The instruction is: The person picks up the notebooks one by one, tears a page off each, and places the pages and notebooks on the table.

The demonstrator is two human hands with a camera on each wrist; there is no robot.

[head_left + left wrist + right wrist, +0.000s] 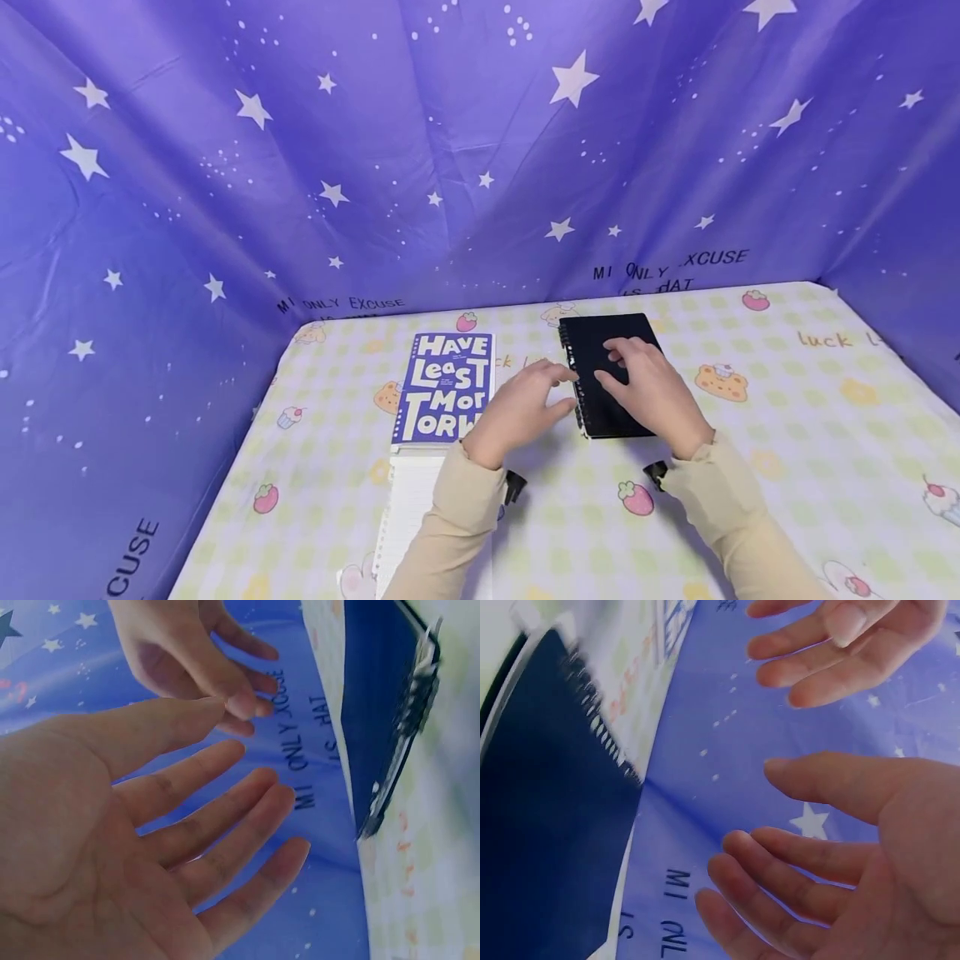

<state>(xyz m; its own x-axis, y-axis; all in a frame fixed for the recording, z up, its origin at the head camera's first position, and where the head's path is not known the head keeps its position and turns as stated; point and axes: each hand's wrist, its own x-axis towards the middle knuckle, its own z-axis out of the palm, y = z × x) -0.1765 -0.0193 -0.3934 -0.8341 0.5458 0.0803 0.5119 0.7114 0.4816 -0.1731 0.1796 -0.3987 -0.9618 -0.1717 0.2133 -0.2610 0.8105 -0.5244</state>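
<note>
A black ring binder [600, 342] lies closed on the table, its row of binding rings [604, 735] along the left side. Above its cover hovers my right hand [651, 387], fingers relaxed and holding nothing. My left hand [525, 410] is near the binder's ringed edge, its fingers spread loosely in the left wrist view, also with nothing in them. To the left lies a purple sheet with white lettering [444, 387], with a row of holes down its left edge. Below it, lined punched paper [408, 508] is partly covered by my left forearm.
A checked tablecloth [315, 467] printed with strawberries and bears covers the table. Behind and at the sides hangs a purple curtain [420, 150] with white stars. Dark wrist devices [514, 486] sit under both sleeves.
</note>
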